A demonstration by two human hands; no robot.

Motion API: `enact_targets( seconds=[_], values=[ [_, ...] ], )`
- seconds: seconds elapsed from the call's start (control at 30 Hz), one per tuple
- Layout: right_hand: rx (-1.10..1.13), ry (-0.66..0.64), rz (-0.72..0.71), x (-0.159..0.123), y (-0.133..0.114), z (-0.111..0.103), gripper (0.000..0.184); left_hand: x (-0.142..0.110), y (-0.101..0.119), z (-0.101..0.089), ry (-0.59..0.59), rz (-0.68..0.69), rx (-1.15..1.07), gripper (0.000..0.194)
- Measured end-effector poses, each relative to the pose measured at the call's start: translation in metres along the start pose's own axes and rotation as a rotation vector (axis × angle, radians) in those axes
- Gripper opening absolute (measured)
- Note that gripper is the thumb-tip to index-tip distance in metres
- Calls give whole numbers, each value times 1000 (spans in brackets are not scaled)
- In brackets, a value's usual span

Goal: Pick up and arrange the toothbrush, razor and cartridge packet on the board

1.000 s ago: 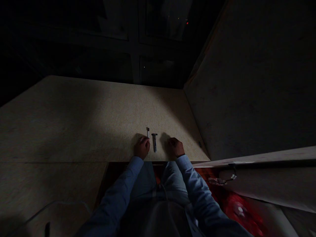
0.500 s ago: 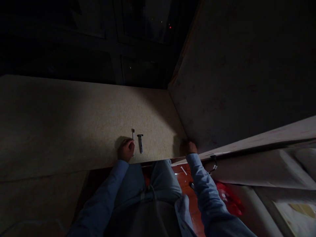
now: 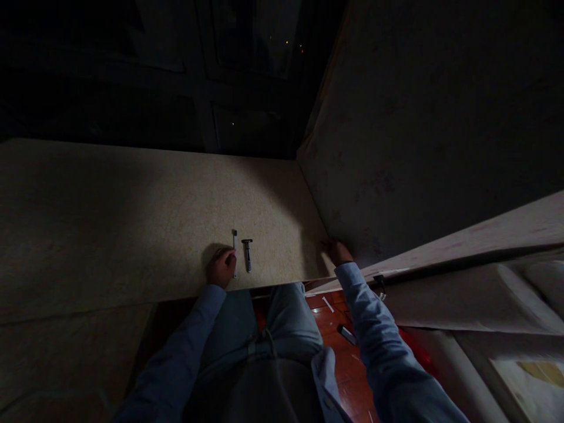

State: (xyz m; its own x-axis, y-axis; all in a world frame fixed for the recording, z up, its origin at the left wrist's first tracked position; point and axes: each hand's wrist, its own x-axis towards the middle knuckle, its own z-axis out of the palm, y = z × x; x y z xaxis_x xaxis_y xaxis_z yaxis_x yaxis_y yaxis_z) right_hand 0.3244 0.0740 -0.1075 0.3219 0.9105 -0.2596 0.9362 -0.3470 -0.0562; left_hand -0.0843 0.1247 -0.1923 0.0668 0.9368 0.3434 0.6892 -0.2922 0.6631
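Taking 12 o'clock as straight away from the person and 6 o'clock as toward the body, locate each item as follows.

Razor (image 3: 248, 256): flat on the table (image 3: 176, 194), between the two hands. The long axis runs close to the 12-to-6 line, with the crosswise head at the 12 o'clock end and the handle at the 6 o'clock end. Neither hand touches it.

Stick (image 3: 235, 238): on the 9 o'clock side of the razor, near but apart. The two axes are almost parallel; the dark tip of the stick is at 12 o'clock.

Left hand (image 3: 221, 268): at 8 o'clock from the razor and the nearer hand to it. The fingers are curled inward and cover the middle of the stick. Whether they pinch the stick or merely rest over it cannot be told.

Right hand (image 3: 338, 253): at 3 o'clock from the razor, well apart from it, at the foot of the wall (image 3: 418, 147). The fingers are partly curled and directed toward 10 o'clock. Their tips are in shadow; whether they enclose anything cannot be told.

Key relation: from the left hand, the razor lies at 2 o'clock, just past the stick; from the right hand, it lies at 9 o'clock, across a stretch of table.
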Motion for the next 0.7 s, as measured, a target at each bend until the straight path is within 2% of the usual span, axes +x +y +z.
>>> enact_targets(
  seconds=[0.13, 0.27, 0.37, 0.53, 0.7],
  values=[
    [-53, -26, -42, 24, -4, -19, 31, 1, -1, 1, 3, 0, 2, 25],
    [-129, -59, -75, 48, -15, -27, 26, 2, -3, 1, 10, -7, 5, 25],
    [-178, -61, -106, 60, -25, -29, 36, 2, -3, 2, 12, -13, 3, 26],
    [-224, -12, -135, 70, -36, -29, 37, 2, -1, 1, 6, -35, 6, 26],
    [-237, 45, -128, 72, -36, -24, 36, 1, 1, 1, -5, -45, 4, 27]
  ],
)
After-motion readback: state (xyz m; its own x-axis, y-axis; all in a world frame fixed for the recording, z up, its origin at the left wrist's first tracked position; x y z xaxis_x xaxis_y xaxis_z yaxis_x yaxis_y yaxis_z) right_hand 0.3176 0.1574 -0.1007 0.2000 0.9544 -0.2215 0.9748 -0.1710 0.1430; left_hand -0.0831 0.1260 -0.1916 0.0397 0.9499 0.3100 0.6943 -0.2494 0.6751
